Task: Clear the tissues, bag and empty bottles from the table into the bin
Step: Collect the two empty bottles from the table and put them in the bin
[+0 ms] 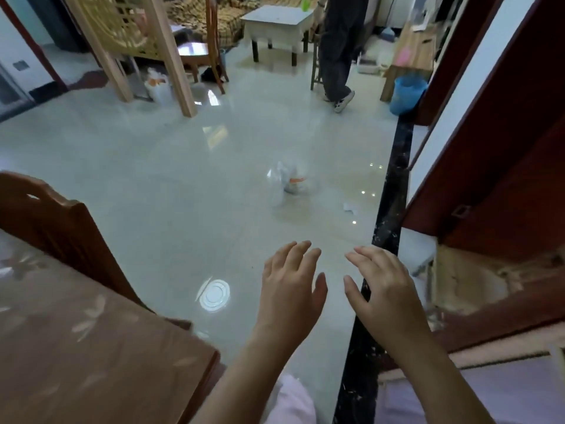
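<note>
My left hand [292,283] and my right hand [383,286] are held out side by side above the glossy floor, fingers straight and spread, holding nothing. Beyond them a clear plastic bag [287,185] with something orange and white inside appears blurred just above or on the tiles. A small scrap of white tissue [350,208] lies on the floor to its right. The brown table [91,347] with a patterned cover fills the lower left. A blue bin [406,94] stands far right by a wooden bench.
A wooden chair back [52,221] stands against the table. A red-brown door [495,166] and a black threshold strip [391,194] run along the right. A person [339,50] in dark trousers stands by a white low table [276,21]. A wooden frame [171,56] rises at back left.
</note>
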